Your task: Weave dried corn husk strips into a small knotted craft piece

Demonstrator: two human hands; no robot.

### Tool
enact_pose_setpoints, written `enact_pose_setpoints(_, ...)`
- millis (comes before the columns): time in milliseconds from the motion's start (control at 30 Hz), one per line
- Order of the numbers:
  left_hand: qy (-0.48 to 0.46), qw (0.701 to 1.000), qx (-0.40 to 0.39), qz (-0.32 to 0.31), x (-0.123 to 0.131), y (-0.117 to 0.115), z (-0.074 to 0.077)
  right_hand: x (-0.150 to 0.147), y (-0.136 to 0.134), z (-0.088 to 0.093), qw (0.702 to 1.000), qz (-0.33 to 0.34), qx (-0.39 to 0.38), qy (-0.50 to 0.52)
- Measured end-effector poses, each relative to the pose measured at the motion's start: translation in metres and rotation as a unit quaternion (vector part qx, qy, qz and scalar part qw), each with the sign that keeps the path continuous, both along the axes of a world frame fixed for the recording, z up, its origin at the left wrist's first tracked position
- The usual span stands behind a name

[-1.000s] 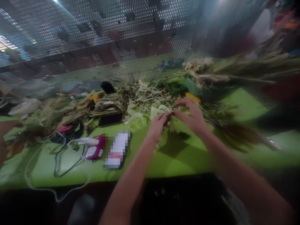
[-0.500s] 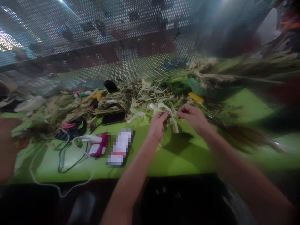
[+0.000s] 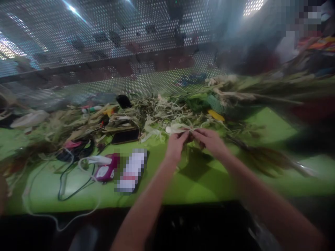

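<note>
Above the green tabletop (image 3: 204, 188), my left hand (image 3: 176, 146) pinches a bunch of pale, ribbon-like plant strips (image 3: 178, 128) that look like dried husk. Looped ends of the strips stick out to the left over the fingers. My right hand (image 3: 209, 140) is closed at the same bunch, thumb and fingertips meeting those of my left hand. The exact pinch point is partly hidden by the fingers. Beneath the hands a loose end hangs, dim in their shadow.
Behind the hands lies a heap of dry plant scraps (image 3: 162, 108) with a yellow piece (image 3: 216, 115). A dark phone (image 3: 125, 136), a lit phone (image 3: 132, 170) and a purple corded device (image 3: 106, 169) lie left. Reddish-brown stalks (image 3: 269, 158) lie right. A perforated screen (image 3: 146, 59) stands behind.
My right hand has moved left and its fingertips now meet my left hand at the strips. The skin-toned shape at the left edge has mostly gone out of view.
</note>
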State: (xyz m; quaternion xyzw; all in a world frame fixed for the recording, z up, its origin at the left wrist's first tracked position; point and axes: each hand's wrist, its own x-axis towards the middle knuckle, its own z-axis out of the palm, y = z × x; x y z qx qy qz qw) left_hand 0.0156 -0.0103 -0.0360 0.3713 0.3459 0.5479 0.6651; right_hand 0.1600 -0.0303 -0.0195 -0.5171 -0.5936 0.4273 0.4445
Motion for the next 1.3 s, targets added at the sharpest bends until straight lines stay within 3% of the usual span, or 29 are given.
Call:
enact_pose_setpoints(67,0.013,1.0,-0.005,-0.004,0.001,-0.003,0.002,-0.001,0.003,-0.002,0.998,0.008,-0.026,0.064)
enact_pose_setpoints(167,0.033,0.999,-0.014,-0.01,0.002,-0.006,0.003,-0.001,0.005,-0.002,0.995,-0.043,0.007,0.092)
enact_pose_setpoints(300,0.107,0.993,0.033,-0.022,-0.001,-0.005,0.001,0.0,0.004,-0.003,0.996,-0.061,0.06,0.023)
enact_pose_setpoints(433,0.195,0.978,0.079,0.007,-0.005,-0.002,-0.002,0.0,0.003,-0.007,0.992,-0.062,0.099,-0.042)
enact_pose_setpoints(567,0.198,0.976,0.09,0.035,-0.004,-0.002,-0.001,-0.001,0.004,-0.01,0.987,-0.069,0.113,-0.09)
enact_pose_setpoints(700,0.153,0.985,0.064,0.051,-0.002,-0.002,0.002,-0.003,0.006,-0.009,0.995,-0.054,0.077,-0.043)
enact_pose_setpoints(833,0.167,0.985,0.045,0.003,-0.007,-0.002,0.003,-0.001,0.007,-0.003,0.998,-0.031,0.013,0.045)
enact_pose_setpoints(967,0.222,0.973,0.067,-0.019,-0.009,-0.001,0.003,0.003,0.009,0.001,0.991,-0.075,0.023,0.109)
enact_pose_setpoints(1133,0.251,0.96,0.106,-0.059,-0.006,-0.003,0.004,0.006,0.011,-0.002,0.988,-0.11,0.044,0.104)
enact_pose_setpoints(1300,0.313,0.936,0.154,-0.039,-0.008,-0.005,0.009,0.019,0.015,-0.001,0.99,-0.11,0.073,0.041)
